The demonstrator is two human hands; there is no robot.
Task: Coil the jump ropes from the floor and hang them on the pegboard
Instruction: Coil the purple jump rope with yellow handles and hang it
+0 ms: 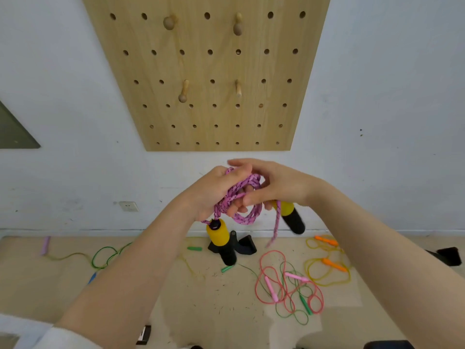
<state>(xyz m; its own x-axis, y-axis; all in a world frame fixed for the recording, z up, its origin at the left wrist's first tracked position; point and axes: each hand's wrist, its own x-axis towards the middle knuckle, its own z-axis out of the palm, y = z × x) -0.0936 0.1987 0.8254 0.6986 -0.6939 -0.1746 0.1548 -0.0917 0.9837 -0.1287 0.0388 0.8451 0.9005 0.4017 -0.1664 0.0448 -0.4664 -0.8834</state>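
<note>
A: hands?
B: left hand (214, 191) gripping pink rope (245, 195) coil; right hand (273, 185) pinching a strand, both below pegboard (206, 71).
A: other ropes?
B: on floor (226, 298), red rope (281, 280) right.

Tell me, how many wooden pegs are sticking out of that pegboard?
4: upper left peg, upper right peg, lower left peg, lower right peg. All are bare. The pegboard runs past the top edge, so more may be hidden.

The hands (247, 190) cover much of the pink rope's (245, 217) coil — its loose end blurs.
</note>
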